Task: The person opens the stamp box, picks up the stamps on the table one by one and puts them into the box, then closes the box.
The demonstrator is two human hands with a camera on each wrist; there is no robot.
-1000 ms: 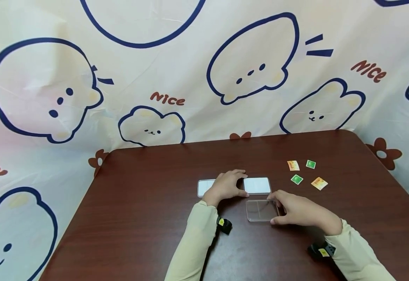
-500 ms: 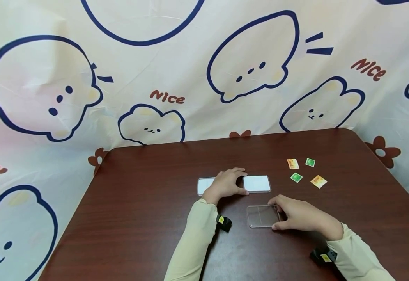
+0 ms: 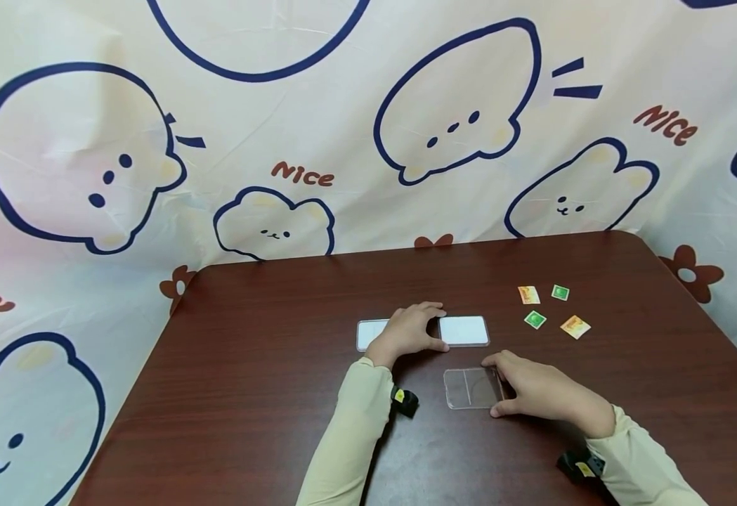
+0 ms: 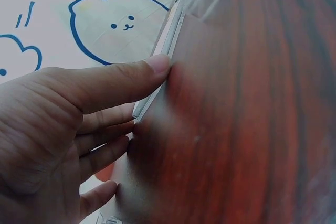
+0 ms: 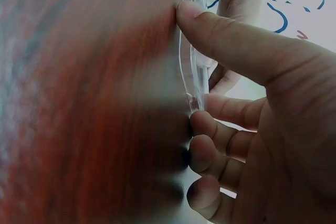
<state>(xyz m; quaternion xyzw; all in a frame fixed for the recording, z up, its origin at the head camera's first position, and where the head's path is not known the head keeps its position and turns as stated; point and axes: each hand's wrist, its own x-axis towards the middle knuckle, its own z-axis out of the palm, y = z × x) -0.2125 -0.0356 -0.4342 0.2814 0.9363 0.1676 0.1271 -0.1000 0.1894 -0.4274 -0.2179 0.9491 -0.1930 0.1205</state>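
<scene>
My left hand (image 3: pixel 411 330) holds the left end of a flat rectangular case (image 3: pixel 463 331) with a white face and clear rim, thumb at the near edge and fingers at the far edge. A similar white case (image 3: pixel 371 333) lies to its left, partly hidden behind that hand. My right hand (image 3: pixel 539 386) grips the right end of a clear, shallow plastic box (image 3: pixel 469 388), nearer to me than the white cases. A thin line crosses the clear box, and the brown table shows through it. In the right wrist view the thumb (image 5: pixel 197 17) sits at the box's side.
Two orange-and-white paper pieces (image 3: pixel 575 327) and two small green squares (image 3: pixel 535 320) lie at the right of the brown table (image 3: pixel 267 393). A cloth with cartoon drawings (image 3: pixel 355 140) hangs behind the table. Each wrist wears a black camera (image 3: pixel 405 402).
My right hand has drawn the clear box a little toward me, widening the gap to the white case. The left hand stays in place on its case.
</scene>
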